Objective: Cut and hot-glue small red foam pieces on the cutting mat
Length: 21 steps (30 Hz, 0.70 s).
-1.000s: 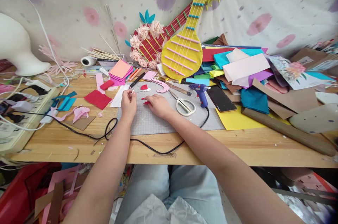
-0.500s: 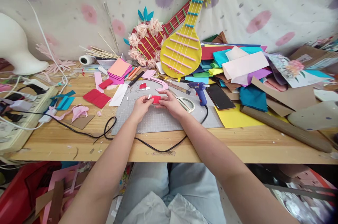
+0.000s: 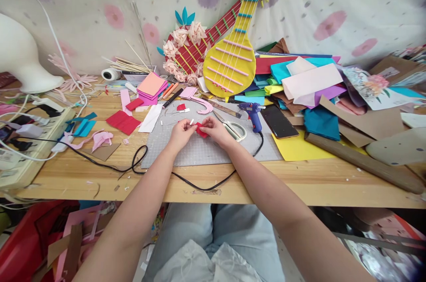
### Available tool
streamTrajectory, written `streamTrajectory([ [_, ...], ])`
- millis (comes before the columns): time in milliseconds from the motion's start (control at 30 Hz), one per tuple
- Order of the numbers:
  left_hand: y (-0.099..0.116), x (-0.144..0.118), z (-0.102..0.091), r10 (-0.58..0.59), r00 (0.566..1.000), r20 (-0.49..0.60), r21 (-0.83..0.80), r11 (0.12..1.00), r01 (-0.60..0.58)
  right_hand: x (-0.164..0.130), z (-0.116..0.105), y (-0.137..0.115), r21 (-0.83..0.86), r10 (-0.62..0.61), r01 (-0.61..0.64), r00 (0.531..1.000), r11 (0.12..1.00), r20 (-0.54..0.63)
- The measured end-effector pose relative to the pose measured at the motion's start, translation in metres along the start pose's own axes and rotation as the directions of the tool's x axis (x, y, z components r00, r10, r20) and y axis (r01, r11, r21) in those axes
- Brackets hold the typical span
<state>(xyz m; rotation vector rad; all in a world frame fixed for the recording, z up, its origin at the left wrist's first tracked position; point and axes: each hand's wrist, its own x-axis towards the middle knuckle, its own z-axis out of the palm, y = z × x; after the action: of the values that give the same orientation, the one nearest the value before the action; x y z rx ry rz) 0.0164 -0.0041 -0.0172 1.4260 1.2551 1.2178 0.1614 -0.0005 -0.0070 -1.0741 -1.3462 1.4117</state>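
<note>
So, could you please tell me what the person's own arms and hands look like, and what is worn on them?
Both arms are bare from the frame's lower edge to the fingers: no sleeves, gloves, watch or bracelet show. The left hand and right hand show no rings that I can make out, though they are small in the head view. Light blue jeans cover the lap below the table edge.

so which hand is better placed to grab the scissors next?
Right, probably. The right hand sits just beside the scissors on the cutting mat; the left hand is farther and pinches a small white strip.
</note>
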Motion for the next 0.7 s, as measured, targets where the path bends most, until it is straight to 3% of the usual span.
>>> streamTrajectory([
  [200, 0.010, -0.002, -0.001, -0.066, 0.996, -0.054, -0.101, 0.993, 0.060, 0.004, -0.003, 0.003, -0.020, -0.020, 0.017, 0.990, 1.000, -0.137],
  [333, 0.019, -0.004, -0.002, -0.176, 0.984, 0.030, -0.249, 0.952, 0.178, 0.007, -0.003, 0.007, -0.041, -0.047, 0.040, 0.982, 0.998, -0.184],
  [467, 0.021, -0.006, -0.002, -0.151, 0.983, 0.104, -0.222, 0.960, 0.171, 0.007, -0.002, 0.009, -0.060, -0.080, 0.069, 0.977, 0.996, -0.199],
  [600, 0.023, -0.009, 0.005, -0.143, 0.977, 0.160, -0.226, 0.958, 0.177, 0.005, -0.002, 0.007, -0.012, -0.046, 0.044, 0.964, 0.999, -0.262],
  [700, 0.026, -0.011, 0.010, -0.163, 0.970, 0.183, -0.251, 0.946, 0.206, 0.004, -0.002, 0.002, 0.043, -0.031, 0.043, 0.969, 0.998, -0.243],
])
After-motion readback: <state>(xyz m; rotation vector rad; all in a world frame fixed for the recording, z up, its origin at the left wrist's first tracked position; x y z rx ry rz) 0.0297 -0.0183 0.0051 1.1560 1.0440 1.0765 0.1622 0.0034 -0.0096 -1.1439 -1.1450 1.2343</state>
